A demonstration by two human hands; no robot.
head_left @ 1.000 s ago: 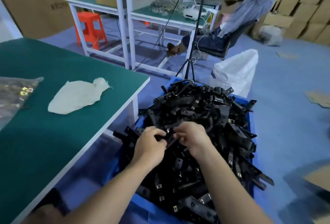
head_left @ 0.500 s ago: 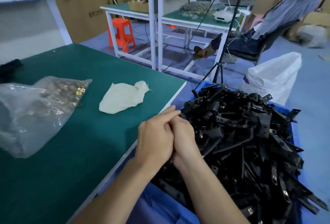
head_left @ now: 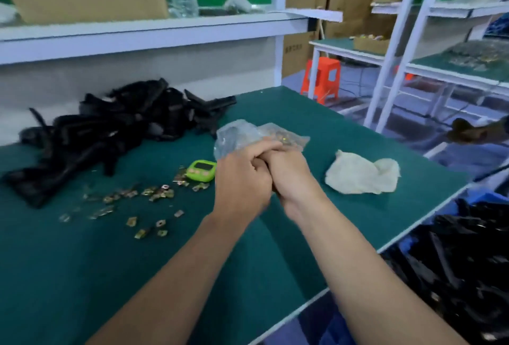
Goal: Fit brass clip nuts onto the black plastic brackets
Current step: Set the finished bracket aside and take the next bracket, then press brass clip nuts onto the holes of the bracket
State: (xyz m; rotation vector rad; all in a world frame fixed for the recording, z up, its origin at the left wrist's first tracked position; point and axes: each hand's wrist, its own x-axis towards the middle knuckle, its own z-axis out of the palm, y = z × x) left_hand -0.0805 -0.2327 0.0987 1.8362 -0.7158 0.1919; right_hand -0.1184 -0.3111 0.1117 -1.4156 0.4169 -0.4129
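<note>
Grip: left hand [head_left: 242, 179] and right hand [head_left: 292, 174] clasped together, fingers curled; whether anything is held inside cannot be told.
Clip nuts [head_left: 154, 193]: brass, loose scatter at 9 o'clock of the hands.
Brackets [head_left: 110, 130]: black pile at 10 o'clock, by the back wall.
Bag [head_left: 242, 132]: clear, at 12 o'clock, just behind the knuckles.
Timer [head_left: 201, 170]: green, just beside the left hand.
Cloth [head_left: 363, 174]: white, at 3 o'clock, near the table [head_left: 110, 276] edge.
Open room: green surface at 7 o'clock; the edge runs from 5 to 3 o'clock.

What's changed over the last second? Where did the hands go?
The left hand and right hand left the bracket bin and moved left, pressed together, over the table, near the bag. Whether they hold anything is hidden. Cloth and bag stayed put.
</note>
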